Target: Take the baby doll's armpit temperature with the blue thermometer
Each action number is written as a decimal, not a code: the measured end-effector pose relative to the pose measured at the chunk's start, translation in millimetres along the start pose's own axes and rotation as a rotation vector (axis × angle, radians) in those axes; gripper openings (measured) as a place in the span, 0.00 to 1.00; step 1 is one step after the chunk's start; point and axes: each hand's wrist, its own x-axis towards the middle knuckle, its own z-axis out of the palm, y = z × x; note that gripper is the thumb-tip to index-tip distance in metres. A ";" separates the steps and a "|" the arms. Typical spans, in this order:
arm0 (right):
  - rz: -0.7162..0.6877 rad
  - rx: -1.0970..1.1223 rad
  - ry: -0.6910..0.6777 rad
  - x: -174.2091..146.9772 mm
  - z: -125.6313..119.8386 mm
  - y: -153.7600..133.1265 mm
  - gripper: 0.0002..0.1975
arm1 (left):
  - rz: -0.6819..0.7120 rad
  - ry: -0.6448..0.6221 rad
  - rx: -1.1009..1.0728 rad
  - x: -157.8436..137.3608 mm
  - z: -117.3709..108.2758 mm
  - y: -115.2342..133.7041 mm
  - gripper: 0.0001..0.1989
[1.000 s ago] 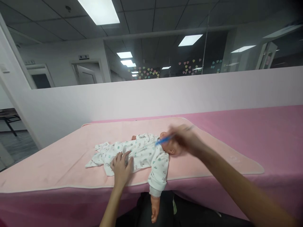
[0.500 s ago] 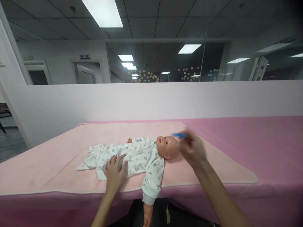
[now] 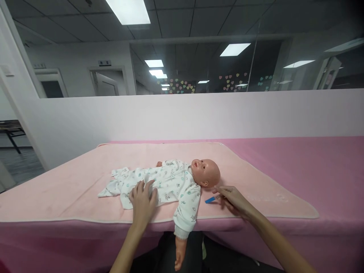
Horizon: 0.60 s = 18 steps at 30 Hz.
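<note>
Right hand pinching blue stick, blue end pointing left, near head and sleeve of doll. Can't tell if stick touches mat. Left hand loosely spread, resting on doll's lower body. Doll on its back on mat, head to the right, near arm hanging past edge of pink tabletop. White wall behind.

I am remotely viewing: romper, white, green-and-grey print; stick, blue-ended; mat, peach, pale-edged; cloth, pink.
</note>
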 end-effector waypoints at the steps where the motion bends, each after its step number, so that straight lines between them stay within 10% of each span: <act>1: 0.004 0.004 0.020 2.5 -5.3 3.8 0.19 | 0.046 0.029 0.032 0.2 -1.7 5.1 0.16; 12: -0.045 -0.251 0.397 23.7 -45.6 30.1 0.17 | 0.398 0.052 -0.130 51.9 31.4 98.7 0.13; 18: -0.503 -0.333 0.437 23.0 16.0 3.2 0.15 | 0.387 0.039 -0.206 40.5 49.7 96.0 0.10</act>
